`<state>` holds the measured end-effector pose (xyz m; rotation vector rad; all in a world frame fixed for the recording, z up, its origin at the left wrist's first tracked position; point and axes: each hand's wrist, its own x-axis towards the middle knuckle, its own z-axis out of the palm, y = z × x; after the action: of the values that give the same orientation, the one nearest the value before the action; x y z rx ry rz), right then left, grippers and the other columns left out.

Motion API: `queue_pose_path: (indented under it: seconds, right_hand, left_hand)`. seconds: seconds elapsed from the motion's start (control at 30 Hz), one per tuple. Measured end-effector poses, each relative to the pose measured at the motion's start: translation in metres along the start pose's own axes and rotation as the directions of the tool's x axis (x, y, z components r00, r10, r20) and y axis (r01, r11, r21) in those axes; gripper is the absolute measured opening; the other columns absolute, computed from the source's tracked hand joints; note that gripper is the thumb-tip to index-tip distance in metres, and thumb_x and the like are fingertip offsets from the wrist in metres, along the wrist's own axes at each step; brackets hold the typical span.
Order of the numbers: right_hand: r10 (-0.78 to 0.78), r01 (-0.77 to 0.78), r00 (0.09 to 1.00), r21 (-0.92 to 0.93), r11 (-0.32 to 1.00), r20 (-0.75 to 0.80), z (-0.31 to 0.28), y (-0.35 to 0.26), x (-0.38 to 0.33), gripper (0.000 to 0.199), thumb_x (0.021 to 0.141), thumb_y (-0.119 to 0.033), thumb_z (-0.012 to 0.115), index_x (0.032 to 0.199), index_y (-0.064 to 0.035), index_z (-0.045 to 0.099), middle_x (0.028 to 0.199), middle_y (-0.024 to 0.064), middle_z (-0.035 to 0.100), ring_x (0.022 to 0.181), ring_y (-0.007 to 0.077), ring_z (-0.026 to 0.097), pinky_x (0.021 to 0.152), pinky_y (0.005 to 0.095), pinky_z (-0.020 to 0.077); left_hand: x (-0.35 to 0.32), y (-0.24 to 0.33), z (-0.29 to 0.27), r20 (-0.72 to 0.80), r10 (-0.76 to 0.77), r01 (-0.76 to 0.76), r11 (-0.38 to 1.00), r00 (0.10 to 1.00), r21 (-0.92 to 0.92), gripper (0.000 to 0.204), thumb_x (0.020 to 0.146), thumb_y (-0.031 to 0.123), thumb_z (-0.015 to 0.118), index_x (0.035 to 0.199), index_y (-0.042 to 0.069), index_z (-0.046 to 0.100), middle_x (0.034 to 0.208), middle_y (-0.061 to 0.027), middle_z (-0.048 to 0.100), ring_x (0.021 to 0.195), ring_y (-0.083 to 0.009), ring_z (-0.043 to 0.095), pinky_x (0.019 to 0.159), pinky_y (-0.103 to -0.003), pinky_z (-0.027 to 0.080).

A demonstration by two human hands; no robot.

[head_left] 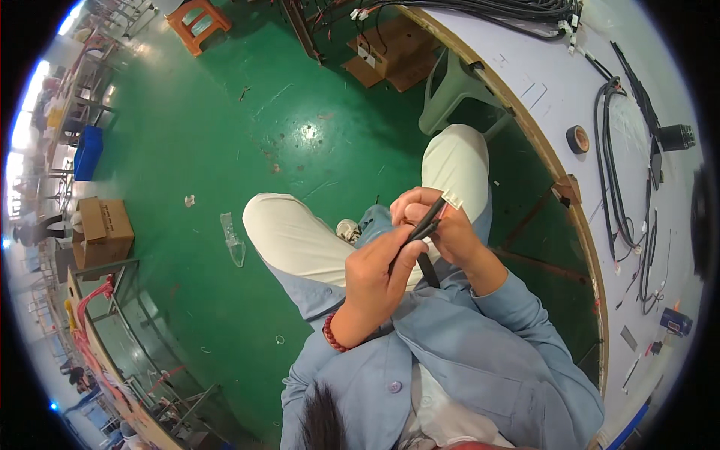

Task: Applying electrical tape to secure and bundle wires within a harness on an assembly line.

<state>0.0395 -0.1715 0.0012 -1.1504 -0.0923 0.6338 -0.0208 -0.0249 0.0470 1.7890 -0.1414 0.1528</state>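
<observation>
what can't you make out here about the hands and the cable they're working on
- Head view: lower end of the black cable, hidden behind the left hand.
- White connector: too small to see its pins.
- Right hand fingertips: covered by the left hand's fingers.

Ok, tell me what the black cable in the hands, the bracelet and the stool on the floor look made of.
Black cable: looks rubber or plastic sheathed, matte, with a pale plastic-looking connector at its end.
Bracelet: round red beads, glossy; wood or plastic, cannot tell.
Stool: orange moulded plastic, by its even colour and slotted top.
</observation>
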Motion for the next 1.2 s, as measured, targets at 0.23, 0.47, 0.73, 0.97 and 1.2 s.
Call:
queue_pose_path:
  seconds: [0.23, 0.47, 0.73, 0.97, 1.2]
  right_hand:
    - [0.18, -0.226, 0.961, 0.224, 0.948, 0.208, 0.009, -0.027, -0.016, 0.063, 0.085, -0.051, 0.045, 0.116, 0.0033, 0.049, 0.107, 0.0101, 0.052, 0.099, 0.016, 0.051, 0.086, 0.0267, 0.0417]
    - [0.043, -0.033, 0.991, -0.082, 0.996, 0.127, 0.004, -0.029, -0.02, 0.061, 0.066, -0.027, 0.055, 0.12, 0.0013, 0.05, 0.116, 0.0109, 0.048, 0.107, 0.0201, 0.049, 0.096, 0.0333, 0.0359]
    - [-0.094, 0.114, 0.985, -0.132, 0.985, 0.148, 0.008, -0.037, -0.021, 0.054, 0.057, -0.019, 0.058, 0.107, 0.0011, 0.057, 0.112, 0.0131, 0.047, 0.104, 0.0243, 0.046, 0.095, 0.0357, 0.0339]
    - [-0.09, 0.106, 0.975, -0.068, 0.992, 0.204, 0.004, -0.033, -0.017, 0.044, 0.054, -0.018, 0.056, 0.094, -0.0011, 0.061, 0.111, 0.0148, 0.048, 0.103, 0.027, 0.046, 0.093, 0.0356, 0.0328]
    - [-0.192, 0.21, 0.926, -0.021, 0.977, 0.324, -0.005, -0.025, -0.009, 0.043, 0.052, -0.016, 0.056, 0.093, -0.006, 0.065, 0.11, 0.0164, 0.048, 0.101, 0.0275, 0.044, 0.091, 0.0361, 0.0326]
  left_hand:
    - [-0.006, 0.0, -0.004, 0.136, -0.168, 0.181, 0.98, 0.976, -0.088, 0.023, 0.093, 0.013, 0.054, 0.105, -0.004, 0.06, 0.073, -0.0049, 0.063, 0.061, -0.0085, 0.053, 0.056, -0.021, 0.044]
    - [-0.006, 0.003, -0.009, 0.143, -0.23, 0.245, 0.965, 0.963, -0.098, 0.025, 0.093, 0.015, 0.055, 0.106, -0.005, 0.061, 0.074, -0.0046, 0.062, 0.06, -0.008, 0.053, 0.052, -0.021, 0.042]
    - [-0.003, 0.008, -0.015, 0.092, -0.197, 0.204, 0.976, 0.976, -0.069, 0.019, 0.088, 0.01, 0.061, 0.102, -0.002, 0.062, 0.066, -0.0089, 0.057, 0.054, -0.0132, 0.053, 0.049, -0.025, 0.041]
    - [-0.003, 0.004, -0.021, 0.15, -0.104, 0.1, 0.994, 0.983, 0.037, 0.021, 0.089, 0.01, 0.059, 0.104, -0.004, 0.061, 0.067, -0.0062, 0.058, 0.057, -0.0099, 0.052, 0.05, -0.023, 0.04]
    - [-0.003, 0.004, -0.019, 0.138, -0.124, 0.132, 0.99, 0.983, -0.047, 0.022, 0.084, 0.009, 0.064, 0.103, -0.002, 0.062, 0.069, -0.0115, 0.059, 0.052, -0.0189, 0.052, 0.047, -0.028, 0.04]
